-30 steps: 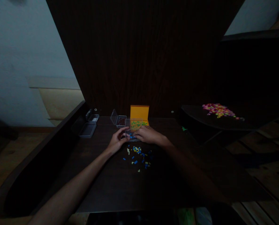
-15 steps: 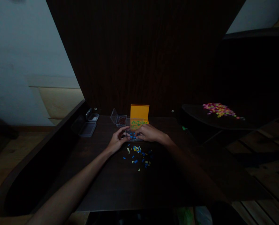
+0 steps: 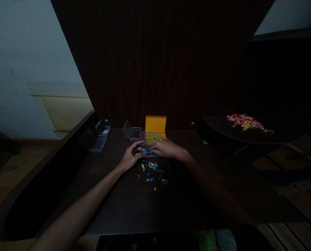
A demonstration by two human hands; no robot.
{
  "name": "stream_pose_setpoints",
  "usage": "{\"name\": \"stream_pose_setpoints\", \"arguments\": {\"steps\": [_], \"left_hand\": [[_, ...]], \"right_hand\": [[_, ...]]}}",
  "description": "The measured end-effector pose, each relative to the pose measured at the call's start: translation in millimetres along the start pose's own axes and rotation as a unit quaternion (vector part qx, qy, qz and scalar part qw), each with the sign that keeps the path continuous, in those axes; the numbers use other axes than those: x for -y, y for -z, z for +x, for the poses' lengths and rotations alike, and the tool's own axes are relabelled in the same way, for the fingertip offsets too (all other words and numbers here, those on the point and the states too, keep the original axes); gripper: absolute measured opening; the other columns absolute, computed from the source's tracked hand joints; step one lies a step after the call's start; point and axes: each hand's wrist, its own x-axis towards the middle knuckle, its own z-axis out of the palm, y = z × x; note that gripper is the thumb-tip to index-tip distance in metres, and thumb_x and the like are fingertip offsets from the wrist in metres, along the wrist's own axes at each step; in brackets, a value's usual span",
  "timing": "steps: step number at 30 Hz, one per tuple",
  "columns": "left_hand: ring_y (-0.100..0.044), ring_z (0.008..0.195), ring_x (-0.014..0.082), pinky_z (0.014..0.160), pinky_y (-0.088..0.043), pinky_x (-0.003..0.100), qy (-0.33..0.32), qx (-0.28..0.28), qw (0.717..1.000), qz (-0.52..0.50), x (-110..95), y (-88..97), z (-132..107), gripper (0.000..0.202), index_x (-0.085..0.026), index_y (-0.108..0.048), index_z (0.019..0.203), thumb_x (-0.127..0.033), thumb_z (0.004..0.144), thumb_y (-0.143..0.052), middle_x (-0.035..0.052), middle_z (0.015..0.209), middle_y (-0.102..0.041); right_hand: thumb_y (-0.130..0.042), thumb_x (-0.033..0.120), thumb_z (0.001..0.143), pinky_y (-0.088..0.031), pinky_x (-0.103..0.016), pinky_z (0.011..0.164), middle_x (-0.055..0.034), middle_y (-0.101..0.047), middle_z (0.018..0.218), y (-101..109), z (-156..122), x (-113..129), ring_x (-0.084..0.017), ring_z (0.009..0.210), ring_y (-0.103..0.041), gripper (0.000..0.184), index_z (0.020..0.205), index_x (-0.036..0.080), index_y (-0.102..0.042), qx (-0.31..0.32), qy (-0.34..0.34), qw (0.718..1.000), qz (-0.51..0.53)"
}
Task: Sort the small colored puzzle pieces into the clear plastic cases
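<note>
A clear plastic box (image 3: pixel 149 156) with several small blue bricks (image 3: pixel 146 150) in it lies at the middle of the dark table. My left hand (image 3: pixel 130 156) grips its left end, thumb and fingers curved around the edge. From the right, my right hand (image 3: pixel 165 148) reaches over the box with its fingertips together down among the blue bricks. What those fingers pinch is too small to make out. In front of the box lies a scattered pile of tiny blue, yellow and cream bricks (image 3: pixel 153 166).
Behind the box stands an open yellow case (image 3: pixel 155 122) with green pieces inside. A clear box of dark red pieces (image 3: pixel 135 134) is left of it. Farther left lie an open clear box (image 3: pixel 98 143) and a smaller one (image 3: pixel 104 130). Pink and yellow pieces (image 3: pixel 245 121) are heaped at right.
The right fingers have shifted slightly among the blue bricks, some of which lie a little differently. The left hand keeps its hold on the box.
</note>
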Motion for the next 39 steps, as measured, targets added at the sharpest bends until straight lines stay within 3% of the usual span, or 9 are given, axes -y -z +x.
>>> {"name": "stream_pose_setpoints", "arguments": {"steps": [9, 13, 18, 22, 29, 34, 39], "left_hand": [[-0.063, 0.089, 0.0184, 0.084, -0.050, 0.033, 0.006, -0.003, 1.000, 0.001, -1, -0.3, 0, 0.058, -0.015, -0.057, 0.121, -0.024, 0.066, -0.074, 0.0043, 0.092, -0.067], [-0.063, 0.088, 0.0181, 0.085, -0.049, 0.033, 0.003, -0.010, 1.000, 0.010, 1, 0.8, 1, 0.057, -0.016, -0.058, 0.121, -0.025, 0.066, -0.073, 0.0034, 0.091, -0.067], [-0.063, 0.087, 0.0185, 0.086, -0.049, 0.034, -0.004, -0.021, 1.000, 0.022, 0, 2.1, 2, 0.055, -0.016, -0.059, 0.120, -0.024, 0.066, -0.071, 0.0040, 0.094, -0.068], [-0.064, 0.089, 0.0191, 0.089, -0.049, 0.035, -0.002, -0.035, 0.999, 0.029, -1, 2.2, 3, 0.055, -0.015, -0.060, 0.119, -0.025, 0.067, -0.071, 0.0047, 0.094, -0.068], [-0.063, 0.087, 0.0183, 0.089, -0.049, 0.035, -0.005, -0.036, 0.999, 0.029, 2, 2.9, 3, 0.054, -0.015, -0.059, 0.120, -0.024, 0.067, -0.071, 0.0029, 0.089, -0.068], [-0.063, 0.089, 0.0183, 0.093, -0.047, 0.036, -0.010, -0.047, 0.999, 0.025, 2, 2.7, 4, 0.051, -0.016, -0.061, 0.117, -0.023, 0.067, -0.070, 0.0039, 0.096, -0.067], [-0.064, 0.089, 0.0184, 0.091, -0.049, 0.036, -0.006, -0.045, 0.999, 0.008, 1, 2.3, 3, 0.051, -0.016, -0.061, 0.116, -0.022, 0.067, -0.071, 0.0043, 0.096, -0.068]], "right_hand": [[-0.053, 0.020, 0.091, -0.044, -0.028, 0.075, -0.0074, -0.072, 0.100, 8, -5, 4, -0.021, 0.092, -0.064, 0.024, 0.106, 0.022, -0.072, -0.027, -0.017, 0.999, -0.008], [-0.056, 0.022, 0.089, -0.044, -0.026, 0.073, -0.0054, -0.072, 0.095, 11, -6, 14, -0.019, 0.086, -0.064, 0.023, 0.105, 0.022, -0.072, -0.034, 0.015, 0.999, 0.024], [-0.057, 0.022, 0.088, -0.044, -0.029, 0.079, -0.0060, -0.071, 0.096, -7, 0, 25, -0.020, 0.089, -0.063, 0.022, 0.101, 0.023, -0.074, -0.027, 0.080, 0.996, 0.016], [-0.053, 0.024, 0.091, -0.044, -0.036, 0.090, -0.0106, -0.068, 0.105, -23, 5, 31, -0.024, 0.102, -0.060, 0.024, 0.106, 0.021, -0.072, -0.001, 0.058, 0.998, -0.028], [-0.053, 0.023, 0.092, -0.040, -0.042, 0.096, -0.0136, -0.067, 0.103, -31, 8, 39, -0.026, 0.102, -0.060, 0.023, 0.103, 0.018, -0.072, 0.012, 0.026, 0.998, -0.051], [-0.054, 0.022, 0.091, -0.042, -0.038, 0.090, -0.0130, -0.067, 0.100, -31, 7, 38, -0.024, 0.096, -0.060, 0.019, 0.099, 0.016, -0.071, 0.009, 0.036, 0.999, -0.027], [-0.059, 0.019, 0.086, -0.041, -0.026, 0.073, -0.0055, -0.066, 0.085, -6, -1, 25, -0.017, 0.081, -0.058, 0.014, 0.096, 0.016, -0.069, -0.014, 0.054, 0.997, 0.047]]}}
